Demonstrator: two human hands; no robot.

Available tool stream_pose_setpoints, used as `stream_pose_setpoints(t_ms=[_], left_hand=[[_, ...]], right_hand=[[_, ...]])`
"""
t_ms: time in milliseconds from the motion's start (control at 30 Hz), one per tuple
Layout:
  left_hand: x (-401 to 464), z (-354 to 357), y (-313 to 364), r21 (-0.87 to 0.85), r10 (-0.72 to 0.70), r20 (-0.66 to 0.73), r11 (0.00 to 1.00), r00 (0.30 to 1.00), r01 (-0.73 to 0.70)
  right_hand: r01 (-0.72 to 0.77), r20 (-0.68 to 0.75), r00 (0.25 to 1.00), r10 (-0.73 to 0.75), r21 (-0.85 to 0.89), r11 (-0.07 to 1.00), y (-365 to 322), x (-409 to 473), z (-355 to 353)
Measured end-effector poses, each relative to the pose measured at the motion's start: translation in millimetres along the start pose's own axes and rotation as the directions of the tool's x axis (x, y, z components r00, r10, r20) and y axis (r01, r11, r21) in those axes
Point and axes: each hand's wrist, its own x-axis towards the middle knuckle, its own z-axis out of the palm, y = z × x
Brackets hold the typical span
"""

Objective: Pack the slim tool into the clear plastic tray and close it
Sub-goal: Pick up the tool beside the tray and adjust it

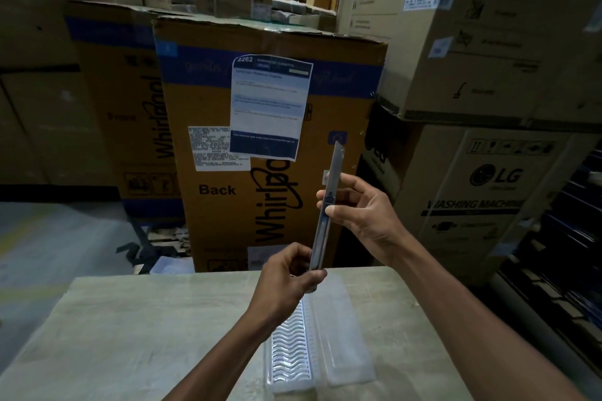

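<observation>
A slim grey tool (327,205), long and flat like a utility knife, stands nearly upright in the air above the table's far edge. My left hand (290,273) pinches its lower end. My right hand (358,208) grips its middle from the right, thumb and fingers wrapped around the body. The clear plastic tray (345,335) lies open on the table below the hands, its ribbed half on the left and its smooth half on the right. Nothing lies in it.
The pale table (146,335) stretches to the left of the tray. Large cardboard appliance boxes (260,127) stand close behind the table, and more are stacked at the right (472,198). A grey floor (49,244) shows at the left.
</observation>
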Motion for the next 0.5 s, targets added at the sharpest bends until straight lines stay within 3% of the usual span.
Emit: stream_pose_setpoints(t_ms=[500], left_hand=[[-8,1,25,-0.012,0.042,-0.025,0.999,0.999,-0.042]], right_hand=[[0.033,0.021,0.999,-0.032,-0.034,0.999,-14,-14,5]])
